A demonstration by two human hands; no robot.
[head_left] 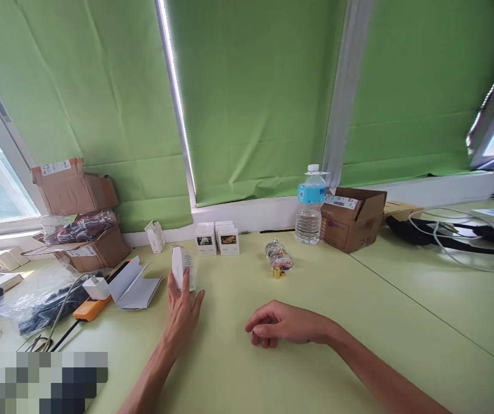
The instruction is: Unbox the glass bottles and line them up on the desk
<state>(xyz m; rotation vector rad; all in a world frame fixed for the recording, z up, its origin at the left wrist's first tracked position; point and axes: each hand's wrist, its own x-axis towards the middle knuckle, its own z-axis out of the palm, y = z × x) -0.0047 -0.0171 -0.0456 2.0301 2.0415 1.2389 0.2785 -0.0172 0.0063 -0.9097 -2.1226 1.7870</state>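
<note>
My left hand (183,310) reaches to a small white carton (178,268) standing on the table. Its fingers rest against the carton's near side, while the thumb stays apart to the right. Fine print covers the carton's right face. My right hand (287,323) is held over the table with its fingers loosely curled in, and nothing shows in them. Beyond it lie small glass bottles (282,261) with a gold cap (276,272). Small white boxes with flower pictures (228,241) stand in rows behind, and another white carton (155,237) is farther left.
A folded white card (137,287) and an orange power strip (91,309) lie left. Cardboard boxes (87,247) are stacked behind them. A water bottle (309,215) stands beside an open cardboard box (345,224). Black straps and a white cable (436,233) are at right.
</note>
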